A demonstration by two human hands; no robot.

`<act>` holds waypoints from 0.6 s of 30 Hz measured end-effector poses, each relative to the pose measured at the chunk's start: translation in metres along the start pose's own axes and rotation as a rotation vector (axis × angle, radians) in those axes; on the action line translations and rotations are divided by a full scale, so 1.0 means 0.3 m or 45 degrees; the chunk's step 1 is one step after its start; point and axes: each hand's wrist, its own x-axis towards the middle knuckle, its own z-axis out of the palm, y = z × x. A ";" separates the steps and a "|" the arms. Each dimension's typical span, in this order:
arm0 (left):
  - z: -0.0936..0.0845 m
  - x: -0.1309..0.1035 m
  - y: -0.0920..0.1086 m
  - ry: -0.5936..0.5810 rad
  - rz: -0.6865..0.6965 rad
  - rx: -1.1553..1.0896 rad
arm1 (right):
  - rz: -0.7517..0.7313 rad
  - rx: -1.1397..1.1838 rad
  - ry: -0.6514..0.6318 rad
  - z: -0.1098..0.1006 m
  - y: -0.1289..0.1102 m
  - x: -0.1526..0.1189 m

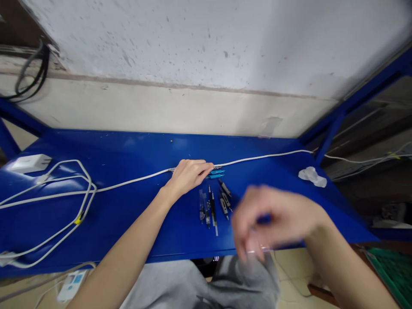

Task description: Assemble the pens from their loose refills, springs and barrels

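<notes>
Left hand (190, 175): palm down, loosely bent over white cable (145, 177), beside blue pen parts (216, 175); grip hidden. Right hand (254, 221): blurred, fingers curled; contents indeterminable. Grey pen grips (223, 207), clear barrels (206, 210): on blue table (148, 146), between hands.

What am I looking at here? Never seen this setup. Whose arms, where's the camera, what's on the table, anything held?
No machine here: these are a person's bare hands, seen by one camera worn on their head, looking forward and down.

The left hand lies palm down on the blue table, partly covering the white cable and some blue pieces; its grip is hidden. The right hand is raised near the front edge, too blurred to say what it holds.

Between them lie clear tubes, slim dark rods and grey-black pieces, apparently pen parts.
</notes>
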 end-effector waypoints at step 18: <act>-0.016 -0.006 -0.014 0.127 0.021 0.119 | -0.449 -0.856 1.528 0.013 0.237 0.263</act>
